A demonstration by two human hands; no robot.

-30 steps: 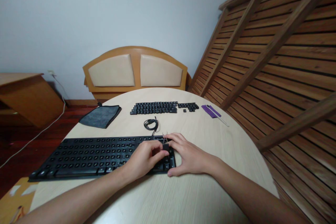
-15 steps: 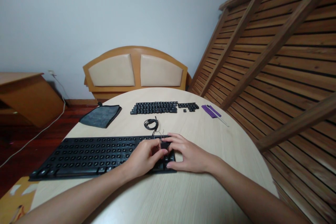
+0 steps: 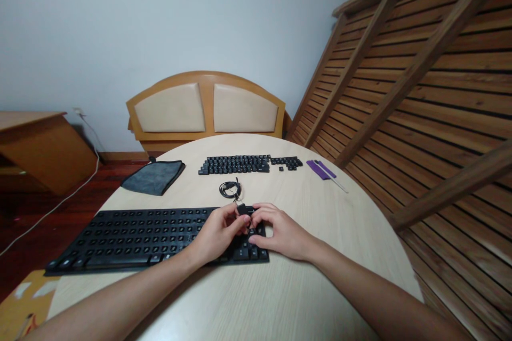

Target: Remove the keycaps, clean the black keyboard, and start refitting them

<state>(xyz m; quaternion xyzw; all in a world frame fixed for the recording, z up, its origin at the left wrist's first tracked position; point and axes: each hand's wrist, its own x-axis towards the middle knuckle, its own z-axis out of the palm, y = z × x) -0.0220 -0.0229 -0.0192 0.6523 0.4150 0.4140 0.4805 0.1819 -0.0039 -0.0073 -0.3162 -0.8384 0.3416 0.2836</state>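
My left hand (image 3: pixel 218 232) pinches a small wire keycap puller (image 3: pixel 242 209) with a dark handle over the right part of the black keyboard (image 3: pixel 132 234). Thin wire sticks up from the puller, and its lower end is hidden by my fingers. Curved around the number pad, my right hand (image 3: pixel 282 232) has its thumb low on the keys and its index finger beside the puller, with a gap between them. Bare switch mounts show across most of the keyboard, while keycaps sit at its lower right.
Behind the keyboard lies a coiled black cable (image 3: pixel 230 188). Loose keycaps (image 3: pixel 236 164) are laid out in rows, with a smaller group (image 3: pixel 290 162) to their right. A grey cloth (image 3: pixel 154 177) lies left, a purple cloth (image 3: pixel 320 169) with a thin tool (image 3: pixel 332 177) right.
The keycap puller has turned in my left hand, showing its dark handle farther left. My right hand has shifted slightly left, and more number-pad keys show below it.
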